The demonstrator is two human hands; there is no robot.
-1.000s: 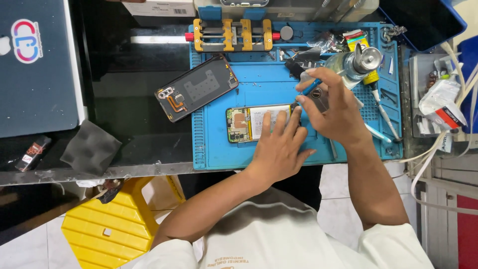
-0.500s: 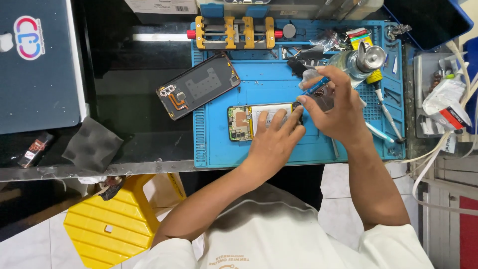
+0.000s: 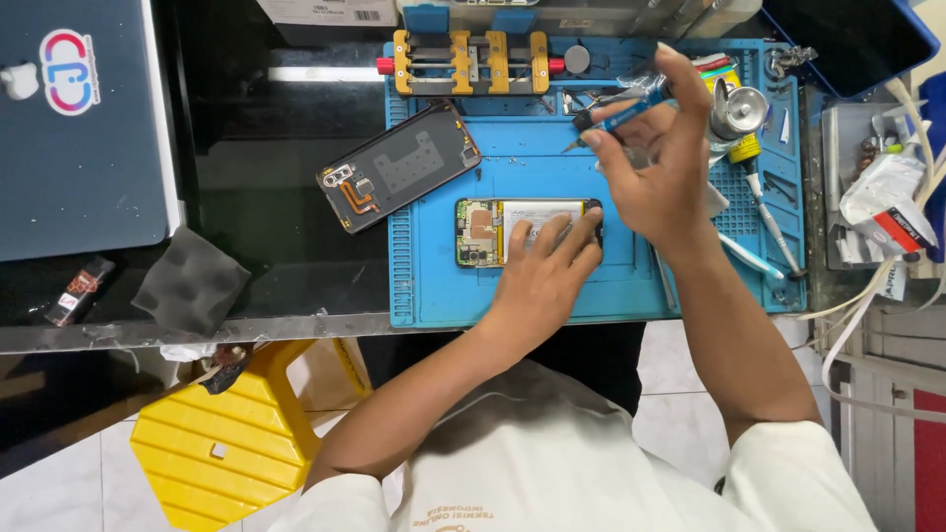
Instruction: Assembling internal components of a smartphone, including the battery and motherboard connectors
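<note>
- Left hand [image 3: 547, 266] rests on the opened phone [image 3: 527, 232], fingers lying flat and close together over its right half, holding it down on the blue mat [image 3: 591, 167]
- Right hand [image 3: 655, 163] is raised above the mat, apart from the phone, thumb and fingers pinching a blue screwdriver [image 3: 621, 110] with its tip pointing left
- The phone lies near the middle of the mat, back side up, with its circuit board and battery exposed
- Its back cover [image 3: 399, 167] is already off and sits to the upper left, half on the mat and half on the dark table [image 3: 256, 138]
- Judging by this, the opening is done and the work inside is under way; whether any screws are out I cannot tell
- A clamp jig [image 3: 471, 61] stands unused at the top of the mat, and loose tools [image 3: 759, 212] lie along the right edge
- A yellow stool [image 3: 232, 443] stands below the table
</note>
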